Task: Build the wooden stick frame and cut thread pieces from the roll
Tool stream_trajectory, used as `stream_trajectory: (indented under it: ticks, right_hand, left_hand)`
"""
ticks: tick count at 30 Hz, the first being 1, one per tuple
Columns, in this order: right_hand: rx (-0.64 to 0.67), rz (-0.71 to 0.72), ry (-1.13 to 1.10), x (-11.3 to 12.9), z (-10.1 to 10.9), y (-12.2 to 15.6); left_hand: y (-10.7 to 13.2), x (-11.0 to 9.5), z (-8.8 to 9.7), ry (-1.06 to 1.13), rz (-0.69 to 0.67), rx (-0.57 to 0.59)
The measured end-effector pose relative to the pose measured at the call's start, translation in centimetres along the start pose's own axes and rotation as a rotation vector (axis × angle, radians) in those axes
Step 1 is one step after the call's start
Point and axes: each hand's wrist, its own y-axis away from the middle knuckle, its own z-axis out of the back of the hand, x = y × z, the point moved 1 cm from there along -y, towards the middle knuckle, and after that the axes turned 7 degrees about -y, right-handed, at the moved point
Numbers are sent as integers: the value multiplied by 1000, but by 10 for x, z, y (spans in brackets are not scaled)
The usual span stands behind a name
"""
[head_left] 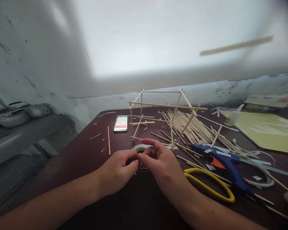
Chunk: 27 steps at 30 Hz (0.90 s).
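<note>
Both my hands meet over a roll of tape (141,149) lying flat on the dark table (86,153). My left hand (118,171) has its fingers curled and pinched at the roll's near edge. My right hand (158,161) curls over the roll from the right, fingertips touching the left hand's. What the fingertips pinch is too small to make out. Just beyond the roll stands a house-shaped frame of thin wooden sticks (163,111).
A pile of loose sticks (194,127) lies right of the frame. A blue glue gun (227,163) and yellow-handled scissors (211,185) lie close to my right wrist. A small box (120,123), a glue bottle (233,116) and yellow sheets (266,129) sit farther back.
</note>
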Motion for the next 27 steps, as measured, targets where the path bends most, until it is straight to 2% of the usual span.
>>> stream_trajectory:
  ticks: [6,12,18,23,27]
  right_hand:
    - [-44,7,62,-1,2,-4]
    - [6,-1,50,-1,1,-5]
    - [6,15,83,-5,3,-7]
    - [11,22,102,-4,2,-4]
    - [10,38,131,-4,0,-3]
  left_hand:
    - [0,3,1,-3,22,-46]
    - [-3,5,4,342,110,4]
    - [-6,4,4,441,178,42]
    - [-4,5,1,470,170,5]
    - [-5,6,-1,438,105,-24]
